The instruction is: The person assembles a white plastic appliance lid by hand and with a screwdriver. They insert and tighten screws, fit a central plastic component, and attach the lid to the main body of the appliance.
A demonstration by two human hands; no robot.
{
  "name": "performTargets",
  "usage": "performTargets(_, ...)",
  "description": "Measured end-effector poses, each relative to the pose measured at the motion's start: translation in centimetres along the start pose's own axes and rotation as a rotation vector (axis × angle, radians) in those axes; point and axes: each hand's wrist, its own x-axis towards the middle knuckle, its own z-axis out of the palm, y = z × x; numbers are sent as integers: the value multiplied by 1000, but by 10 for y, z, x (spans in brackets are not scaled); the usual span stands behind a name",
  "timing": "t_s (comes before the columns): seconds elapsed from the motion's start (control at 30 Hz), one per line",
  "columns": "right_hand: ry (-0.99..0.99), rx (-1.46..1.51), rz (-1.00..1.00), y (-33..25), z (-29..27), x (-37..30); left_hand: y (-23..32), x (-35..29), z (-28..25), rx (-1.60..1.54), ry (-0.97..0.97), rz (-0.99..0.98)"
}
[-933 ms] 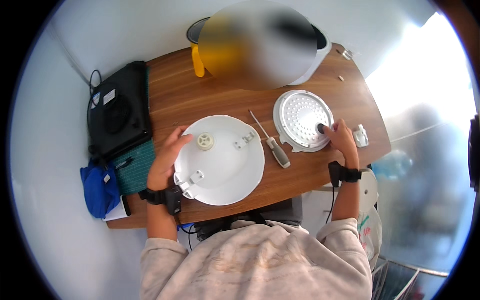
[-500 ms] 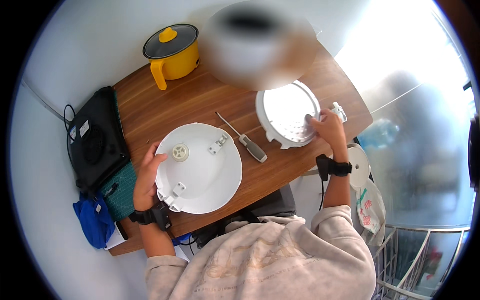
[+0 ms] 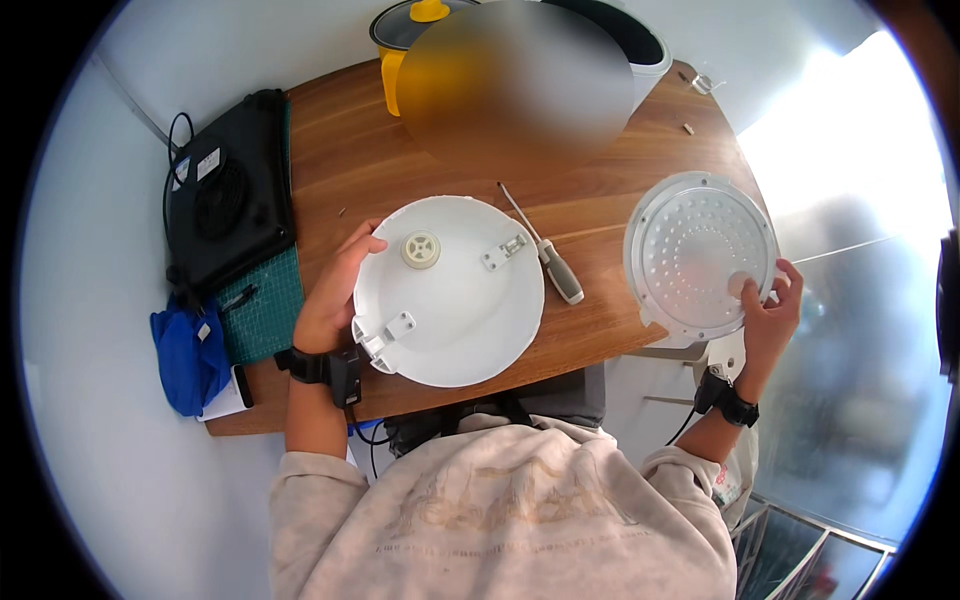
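My left hand (image 3: 337, 283) is closed on the left rim of a round white plastic lid shell (image 3: 462, 320), thumb over the edge. The shell's hollow side faces up, showing a cream round vent piece (image 3: 420, 250) and two small white brackets, at the upper right (image 3: 505, 252) and lower left (image 3: 385, 335). On the right, my right hand (image 3: 770, 310) grips the lower right edge of a round metal plate (image 3: 690, 255) dotted with small holes, thumb on its face. A grey-handled screwdriver (image 3: 560, 275) lies between the two round parts.
Upside down at the left sits a black appliance (image 3: 225, 190), partly over a green cutting mat (image 3: 270, 300), near a blue cloth item (image 3: 190, 355). A yellow pot (image 3: 392, 80) and a white container (image 3: 650, 75) stand behind, partly blurred. Small bits (image 3: 688, 129) lie on the wooden table (image 3: 340, 150).
My right hand has moved right with the metal plate, turning it so its holed face shows more fully. My left hand keeps its grip on the lid shell. The whole view has shifted.
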Motion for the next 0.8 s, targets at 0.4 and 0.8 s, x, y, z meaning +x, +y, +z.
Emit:
performTargets(0.4,154,187,-141,-32,0,-17,-2,0,2,-49,-50,-3)
performTargets(0.8,-160,99,-594,-88,47,-72,-6,1,2,-105,-90,6)
